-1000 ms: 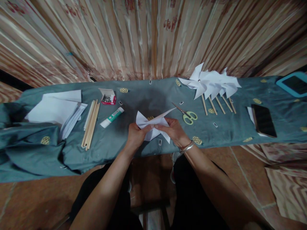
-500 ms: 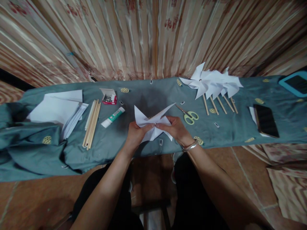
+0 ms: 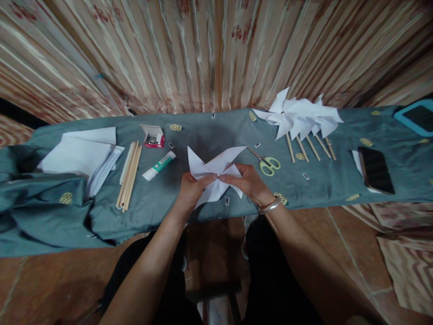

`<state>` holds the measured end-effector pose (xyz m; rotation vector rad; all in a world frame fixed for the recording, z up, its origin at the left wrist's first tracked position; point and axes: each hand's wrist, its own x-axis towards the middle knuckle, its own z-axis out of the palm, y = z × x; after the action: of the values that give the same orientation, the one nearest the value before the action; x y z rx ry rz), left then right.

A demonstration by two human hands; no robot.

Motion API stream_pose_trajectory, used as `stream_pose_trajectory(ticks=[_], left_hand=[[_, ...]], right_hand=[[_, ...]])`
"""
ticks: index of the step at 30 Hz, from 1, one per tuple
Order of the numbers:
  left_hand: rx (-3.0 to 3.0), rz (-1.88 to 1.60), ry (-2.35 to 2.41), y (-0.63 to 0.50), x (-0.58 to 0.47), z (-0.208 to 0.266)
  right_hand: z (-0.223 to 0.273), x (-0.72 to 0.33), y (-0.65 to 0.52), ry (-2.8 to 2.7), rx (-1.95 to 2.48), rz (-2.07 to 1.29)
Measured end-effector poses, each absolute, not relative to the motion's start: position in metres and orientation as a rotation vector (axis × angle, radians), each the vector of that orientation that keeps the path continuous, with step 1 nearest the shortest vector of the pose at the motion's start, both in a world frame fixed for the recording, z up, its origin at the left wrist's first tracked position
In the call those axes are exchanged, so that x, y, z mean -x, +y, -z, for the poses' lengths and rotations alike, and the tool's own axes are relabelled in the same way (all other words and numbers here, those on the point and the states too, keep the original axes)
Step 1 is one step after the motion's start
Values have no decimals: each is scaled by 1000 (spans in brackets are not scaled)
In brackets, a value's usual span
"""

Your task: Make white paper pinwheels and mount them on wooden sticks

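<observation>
A white paper pinwheel point(image 3: 212, 192) is held over the near middle of the cloth-covered table, its pointed blades spread out. My left hand point(image 3: 193, 187) grips it from the left, thumb close to the small metal pin at its centre. From the other side my right hand point(image 3: 248, 181), with a silver bangle at the wrist, grips it too, its thumb almost meeting the left one. The fingers behind the paper are hidden. Green-handled scissors point(image 3: 267, 166) lie just beyond my right hand. A glue tube point(image 3: 159, 165) rests to the left of my left hand.
Wooden sticks point(image 3: 130, 178) and white paper sheets point(image 3: 81, 153) lie at left, near a small open box of pins point(image 3: 154, 137). Several finished pinwheels point(image 3: 301, 115) overlap at back right. Farther right are a phone point(image 3: 376, 169) and a blue-framed device point(image 3: 417, 118).
The pinwheel has tilted slightly in my hands, so its blades show more openly, and the lower left blade reaches further down. Both hands keep nearly the same place.
</observation>
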<state>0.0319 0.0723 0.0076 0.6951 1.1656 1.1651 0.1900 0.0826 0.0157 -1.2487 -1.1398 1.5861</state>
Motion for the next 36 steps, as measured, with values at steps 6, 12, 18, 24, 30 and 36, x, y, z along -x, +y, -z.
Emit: stream_pose_trajectory(ticks=[6,12,18,24,30,36], left_hand=[[-731,-1153,1220,74,-32,-7],[-675,-1128,1184,74,-31,-8],[-639,-1106,1161,75,-24,-13],[-612,-1118,1165,77,-17,-12],[-676,-1122,1152,77,-9,-11],[-811,-1300,1152,84,39,-12]], right_hand=[[-17,-196,86,-1228,1256,-1626],[-13,-196,88,-1268,1277,-1618],[-9,-186,91,-1219,1273,-1663],[-6,-178,95,-1238,1254,-1686],[-8,-168,99,-1199,1244,-1725],[-7,-168,107,-1016,1246,-1743]])
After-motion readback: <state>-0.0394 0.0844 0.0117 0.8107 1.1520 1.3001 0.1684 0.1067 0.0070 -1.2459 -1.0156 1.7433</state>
